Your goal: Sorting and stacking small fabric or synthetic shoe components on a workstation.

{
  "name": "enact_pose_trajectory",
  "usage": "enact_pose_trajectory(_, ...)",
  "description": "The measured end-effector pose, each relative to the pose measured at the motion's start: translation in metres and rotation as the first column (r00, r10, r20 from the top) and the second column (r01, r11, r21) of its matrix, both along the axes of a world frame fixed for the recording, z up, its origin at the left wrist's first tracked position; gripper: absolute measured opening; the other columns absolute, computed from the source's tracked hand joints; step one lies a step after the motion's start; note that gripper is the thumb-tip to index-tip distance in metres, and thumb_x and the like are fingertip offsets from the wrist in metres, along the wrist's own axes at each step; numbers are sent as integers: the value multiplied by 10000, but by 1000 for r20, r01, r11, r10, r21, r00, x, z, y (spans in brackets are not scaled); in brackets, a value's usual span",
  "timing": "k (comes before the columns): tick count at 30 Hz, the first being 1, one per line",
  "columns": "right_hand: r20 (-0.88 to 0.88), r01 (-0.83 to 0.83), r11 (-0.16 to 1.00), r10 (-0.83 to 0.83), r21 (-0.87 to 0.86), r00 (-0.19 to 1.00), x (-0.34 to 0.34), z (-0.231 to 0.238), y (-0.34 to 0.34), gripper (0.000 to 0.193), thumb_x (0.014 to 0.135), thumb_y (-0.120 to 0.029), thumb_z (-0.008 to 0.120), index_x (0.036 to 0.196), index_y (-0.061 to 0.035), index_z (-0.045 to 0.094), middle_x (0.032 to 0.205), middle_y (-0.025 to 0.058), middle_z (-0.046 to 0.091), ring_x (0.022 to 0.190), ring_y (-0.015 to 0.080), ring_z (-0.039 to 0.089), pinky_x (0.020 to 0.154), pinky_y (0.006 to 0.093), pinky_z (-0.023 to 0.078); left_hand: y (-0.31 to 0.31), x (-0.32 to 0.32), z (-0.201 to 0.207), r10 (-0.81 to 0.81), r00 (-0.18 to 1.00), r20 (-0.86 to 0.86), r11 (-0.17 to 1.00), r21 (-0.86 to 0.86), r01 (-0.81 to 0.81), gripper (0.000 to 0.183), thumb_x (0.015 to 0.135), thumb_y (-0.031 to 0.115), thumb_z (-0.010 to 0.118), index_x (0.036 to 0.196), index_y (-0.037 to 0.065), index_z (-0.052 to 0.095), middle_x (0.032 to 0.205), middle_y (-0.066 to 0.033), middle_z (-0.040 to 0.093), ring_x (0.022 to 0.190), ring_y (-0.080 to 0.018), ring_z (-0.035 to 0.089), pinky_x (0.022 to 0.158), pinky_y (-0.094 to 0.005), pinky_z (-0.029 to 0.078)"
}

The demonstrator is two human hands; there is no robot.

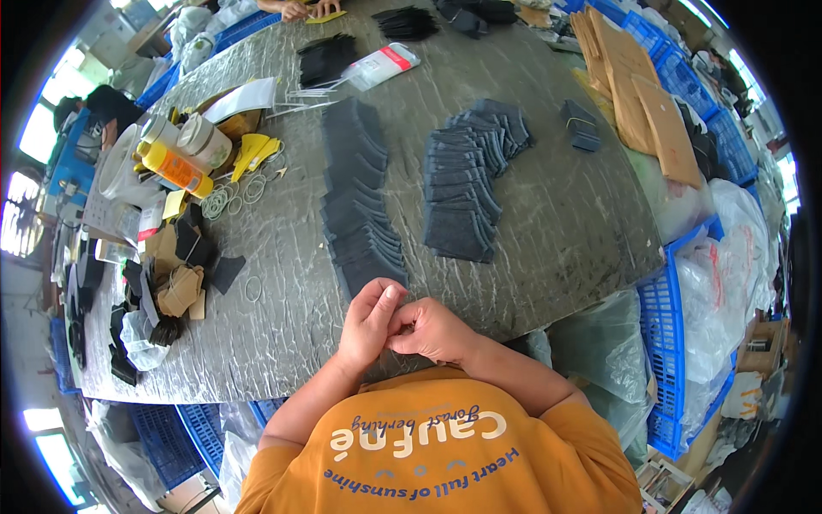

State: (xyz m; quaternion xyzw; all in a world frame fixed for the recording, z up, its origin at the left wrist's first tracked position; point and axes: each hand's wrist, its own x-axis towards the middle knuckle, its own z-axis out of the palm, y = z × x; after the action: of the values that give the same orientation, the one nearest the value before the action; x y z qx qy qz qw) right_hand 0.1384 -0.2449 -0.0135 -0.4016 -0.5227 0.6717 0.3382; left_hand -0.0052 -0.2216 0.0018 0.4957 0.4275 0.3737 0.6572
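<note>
At the table's near edge my left hand [366, 325] and my right hand [434, 331] touch each other. Both are closed with fingers curled in, and whatever may be between them is hidden. Just beyond the left hand ends a long fanned row of dark grey fabric pieces [358, 206], overlapping one another; its nearest piece reaches the fingertips. To its right lies a second fanned row of dark pieces [460, 193], curving right at the far end. Neither hand visibly grips a piece from the second row.
On the table's [582, 231] left stand a yellow-orange bottle [175, 168] and white tubs [204, 141], near rubber bands [221, 202] and bundled pieces [180, 289]. A small dark stack [581, 126] lies right. Blue crates [664, 343] flank the table. Another person's hands [308, 10] work at the far edge.
</note>
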Motion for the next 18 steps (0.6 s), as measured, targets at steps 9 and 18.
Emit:
enact_pose_trajectory(9,-399,73,910,-250,-408,882,7,-8,3,148,854,-92,441,857,-65,587,597,-59,437,477,20,404,424,186,318,13,-23,2,-119,982,-148,861,477,176,114,800,48,664,913,63,652,987,-62,555,938,-178,507,841,-284,395)
enact_pose_trajectory(18,-663,360,697,-711,-620,235,60,-18,30,92,807,-86,398,764,-98,479,731,44,493,572,112,424,531,255,370,30,-56,-6,375,905,-199,924,161,-347,52,780,19,675,796,32,626,693,7,579,611,-91,505,592,-226,419)
